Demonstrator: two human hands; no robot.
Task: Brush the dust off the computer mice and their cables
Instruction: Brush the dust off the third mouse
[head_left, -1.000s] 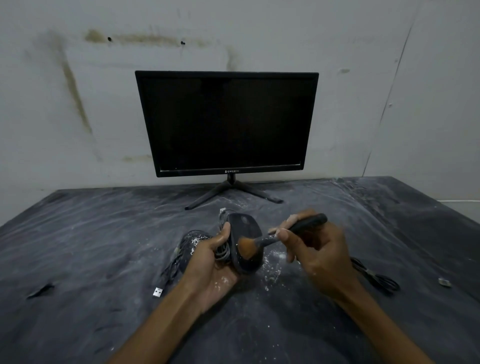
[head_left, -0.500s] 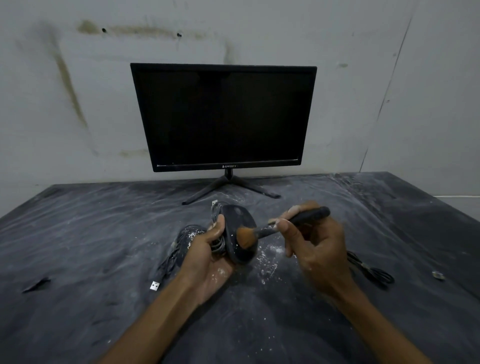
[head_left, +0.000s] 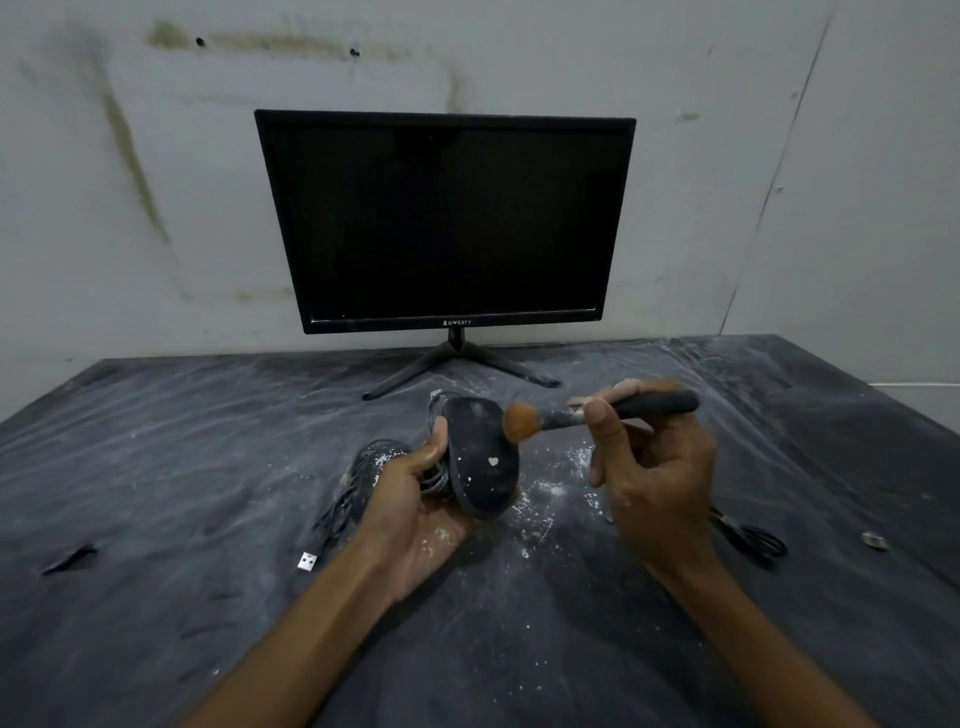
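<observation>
Left grip (head_left: 415, 499): curled round the mouse (head_left: 483, 462), held above mid-counter (head_left: 156, 467).
Right grip (head_left: 654, 478): pinches the brush (head_left: 592, 413); bristles touch the mouse's far right side.

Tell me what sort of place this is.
Probably a bare workroom or makeshift cleaning bench: a dark monitor stands against a stained wall, on a table covered in dusty plastic sheeting.

Matt black plastic mouse (head_left: 482, 462), powder-speckled; soft orange-bristled brush (head_left: 524, 421) with matt dark handle; dusty, wrinkled tabletop (head_left: 182, 467) sheeting; glossy monitor (head_left: 447, 223) screen.
</observation>
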